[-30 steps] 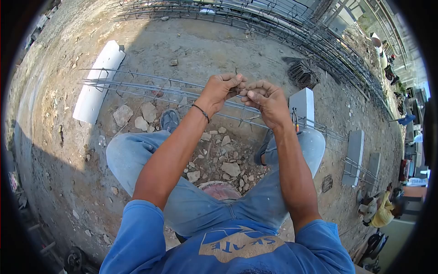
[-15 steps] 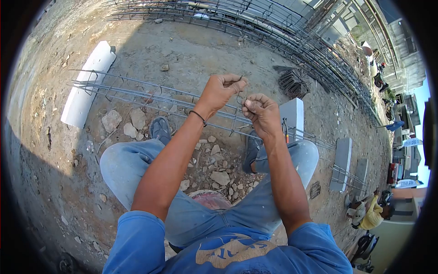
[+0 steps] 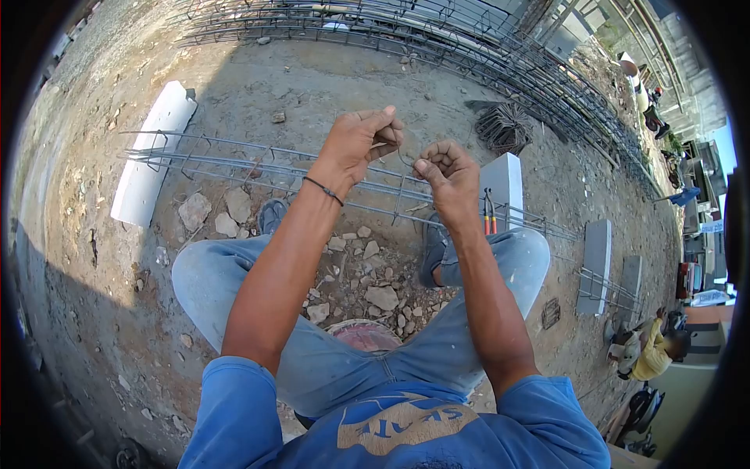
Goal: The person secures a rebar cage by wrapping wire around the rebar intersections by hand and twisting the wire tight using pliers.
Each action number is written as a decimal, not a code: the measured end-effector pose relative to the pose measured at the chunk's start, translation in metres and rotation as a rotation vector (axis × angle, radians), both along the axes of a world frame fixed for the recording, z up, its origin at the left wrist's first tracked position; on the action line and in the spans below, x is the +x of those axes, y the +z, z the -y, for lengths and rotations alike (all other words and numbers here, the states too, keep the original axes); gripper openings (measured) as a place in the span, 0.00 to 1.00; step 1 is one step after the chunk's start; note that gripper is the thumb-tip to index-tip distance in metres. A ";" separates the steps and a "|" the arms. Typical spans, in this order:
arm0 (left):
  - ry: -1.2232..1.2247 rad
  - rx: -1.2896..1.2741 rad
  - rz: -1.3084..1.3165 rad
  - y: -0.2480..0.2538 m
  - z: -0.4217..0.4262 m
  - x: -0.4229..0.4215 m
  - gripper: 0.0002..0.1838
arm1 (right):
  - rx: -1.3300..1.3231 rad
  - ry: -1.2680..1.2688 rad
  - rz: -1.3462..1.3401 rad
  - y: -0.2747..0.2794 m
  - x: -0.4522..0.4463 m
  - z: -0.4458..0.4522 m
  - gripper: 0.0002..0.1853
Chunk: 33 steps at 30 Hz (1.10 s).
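A long rebar cage (image 3: 289, 170) lies across in front of my knees, propped near its left end on a white block (image 3: 156, 152). Above its bars, my left hand (image 3: 363, 141) is closed, thumb against curled fingers. My right hand (image 3: 449, 173) pinches a thin wire (image 3: 404, 156) that curves up toward my left hand. Whether the left fingers also hold the wire is too small to tell. Pliers with red and yellow handles (image 3: 490, 215) rest beside a second white block (image 3: 504, 184), right of my right hand.
A bundle of bent wire ties (image 3: 504, 129) lies beyond the right block. Long rebar cages (image 3: 437, 39) stretch across the back. Broken stones (image 3: 382, 298) lie between my feet. Farther right are grey blocks (image 3: 596, 262) and a person in yellow (image 3: 652, 356).
My hands have moved apart, the left one shifting left and upward. The wire now shows between them, and the pliers' handles have come into fuller view.
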<state>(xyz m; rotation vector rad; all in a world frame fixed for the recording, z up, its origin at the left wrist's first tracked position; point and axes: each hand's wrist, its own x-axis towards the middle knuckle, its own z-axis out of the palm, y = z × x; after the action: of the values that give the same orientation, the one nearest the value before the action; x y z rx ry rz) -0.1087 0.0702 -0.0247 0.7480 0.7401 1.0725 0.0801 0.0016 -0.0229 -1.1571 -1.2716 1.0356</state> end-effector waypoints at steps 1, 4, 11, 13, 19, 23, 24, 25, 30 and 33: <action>-0.025 -0.083 0.083 0.002 -0.001 -0.001 0.15 | 0.002 -0.002 -0.002 0.003 0.001 0.001 0.06; -0.121 -0.238 0.256 -0.006 -0.006 0.001 0.14 | 0.023 0.093 -0.073 0.014 0.003 0.006 0.05; -0.217 -0.235 0.371 0.007 -0.004 0.018 0.16 | -0.019 0.230 -0.443 0.035 0.021 0.002 0.09; -0.209 -0.139 0.180 0.030 0.001 0.012 0.21 | -0.045 0.200 -0.472 0.049 0.025 -0.002 0.09; 0.271 -0.268 -0.227 -0.067 -0.024 0.008 0.15 | -0.415 0.257 -0.056 0.093 0.053 -0.048 0.06; 0.279 -0.381 -0.367 -0.166 -0.009 0.022 0.10 | -0.666 0.295 0.085 0.045 0.069 -0.089 0.06; 0.252 -0.364 -0.388 -0.184 0.001 0.026 0.10 | -0.735 0.288 0.125 0.021 0.071 -0.099 0.06; 0.246 -0.370 -0.406 -0.208 0.005 0.029 0.10 | -0.742 0.287 0.106 -0.005 0.072 -0.107 0.06; 0.049 -0.099 -0.851 -0.212 0.024 0.028 0.12 | -0.944 0.380 -0.055 -0.131 0.084 -0.133 0.04; 0.041 -0.051 -0.822 -0.232 0.018 0.028 0.12 | -1.019 0.379 -0.037 -0.167 0.085 -0.146 0.04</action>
<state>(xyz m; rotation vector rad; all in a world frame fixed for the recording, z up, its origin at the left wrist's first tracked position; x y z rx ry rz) -0.0804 0.0524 -0.2570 1.1463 1.4753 0.7552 0.1656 0.1472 -0.1899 -1.6404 -0.9296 2.1108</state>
